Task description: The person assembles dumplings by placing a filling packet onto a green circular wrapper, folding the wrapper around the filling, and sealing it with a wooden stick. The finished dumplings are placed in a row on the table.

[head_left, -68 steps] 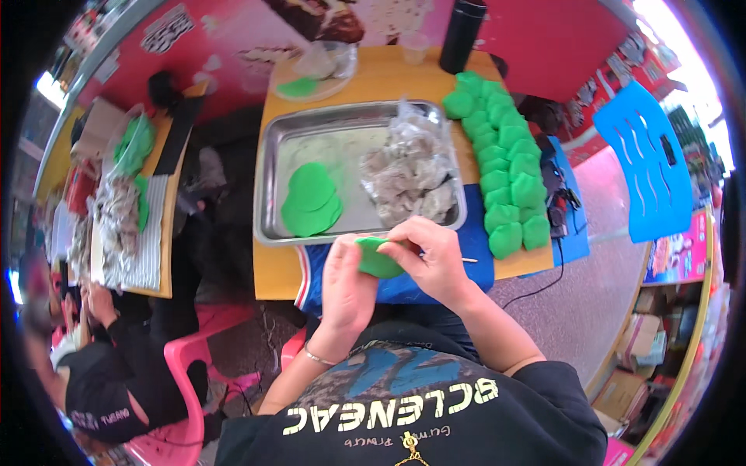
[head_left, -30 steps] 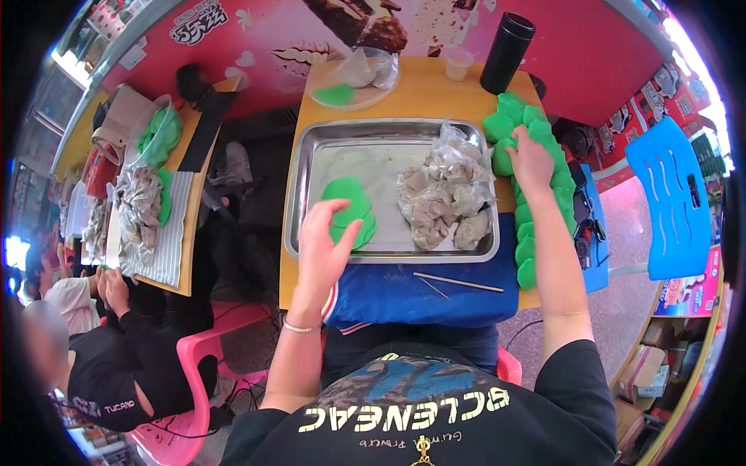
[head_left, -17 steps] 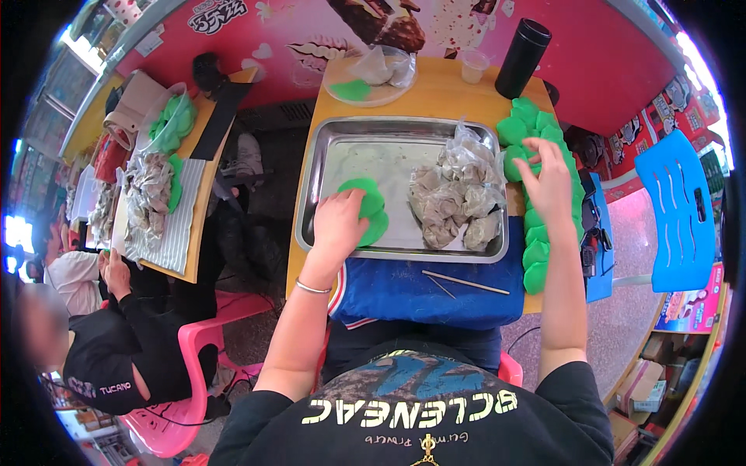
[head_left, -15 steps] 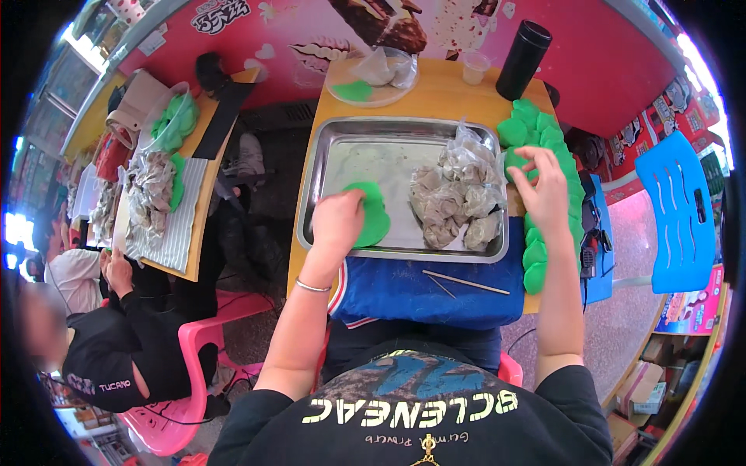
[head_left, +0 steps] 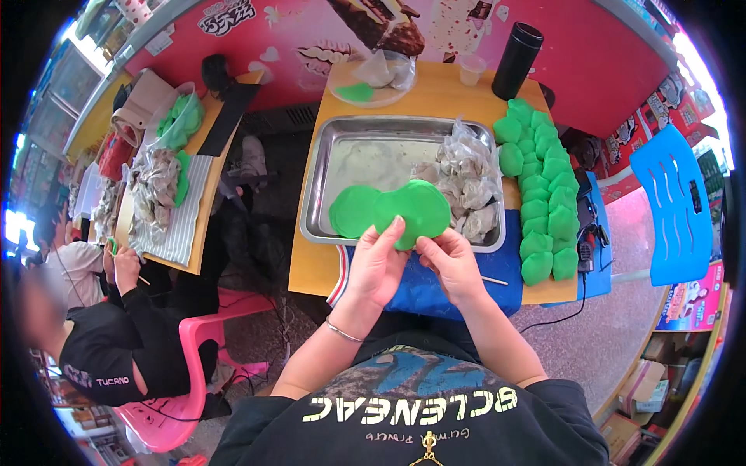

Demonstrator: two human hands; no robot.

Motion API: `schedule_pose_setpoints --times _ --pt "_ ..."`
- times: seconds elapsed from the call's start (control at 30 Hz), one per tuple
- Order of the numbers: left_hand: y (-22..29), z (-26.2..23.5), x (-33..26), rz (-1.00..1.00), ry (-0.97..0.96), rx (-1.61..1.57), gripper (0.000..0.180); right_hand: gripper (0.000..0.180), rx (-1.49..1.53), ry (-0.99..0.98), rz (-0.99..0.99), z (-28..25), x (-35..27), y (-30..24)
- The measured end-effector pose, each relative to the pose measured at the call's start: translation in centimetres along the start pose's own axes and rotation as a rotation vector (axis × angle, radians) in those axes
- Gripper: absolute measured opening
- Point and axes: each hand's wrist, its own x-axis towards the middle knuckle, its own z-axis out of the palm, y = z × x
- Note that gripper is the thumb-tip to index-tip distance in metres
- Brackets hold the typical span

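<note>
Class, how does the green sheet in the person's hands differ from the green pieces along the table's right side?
The green sheet looks flat; the green pieces look domed. The left hand and right hand hold the sheet up, while the pieces lie on the table. The pieces overlap in long rows; the sheet is held apart from them. Both are bright green with rounded edges.

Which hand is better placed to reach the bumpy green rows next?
Probably the right hand. It is nearer the green rows, which lie to the right of the metal tray. The left hand is farther off, its thumb on the green sheet.
</note>
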Motion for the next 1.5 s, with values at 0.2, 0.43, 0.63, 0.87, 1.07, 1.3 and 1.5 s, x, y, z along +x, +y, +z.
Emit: schedule_pose_setpoints --times 0.2,0.43,0.63,0.87,1.07,1.3,1.5 --pt "-1.1 -0.5 -1.0 -0.012 0.023 0.011 0.018 0.014 0.061 0.15 -0.033 0.4 -0.6 0.0" --pt "-0.7 0.9 -1.3 0.08 0.086 0.112 0.023 0.012 0.029 0.13 -0.075 0.2 -1.1 -0.9" --pt "-0.9 0.4 -1.5 0.751 0.121 0.904 0.036 0.012 -0.562 0.175 -0.137 -1.1 -0.9 -1.9" --pt "0.0 -0.6 -0.6 0.374 -0.224 1.002 0.019 0.022 -1.165 0.089 -0.448 0.1 -1.3 -4.0" --pt "0.8 -1.0 -0.5 -0.013 -0.293 0.839 0.016 0.024 -1.292 -0.079 -0.417 -0.4 -1.6 -5.0" --pt "1.0 -1.8 -0.1 -0.087 -0.305 0.603 0.012 0.028 -1.101 -0.198 -0.194 -0.3 -1.6 -5.9" --pt "1.3 -1.3 -0.4 -0.133 -0.356 0.567 0.018 0.028 -0.961 -0.168 -0.119 -0.8 -1.5 -5.4"
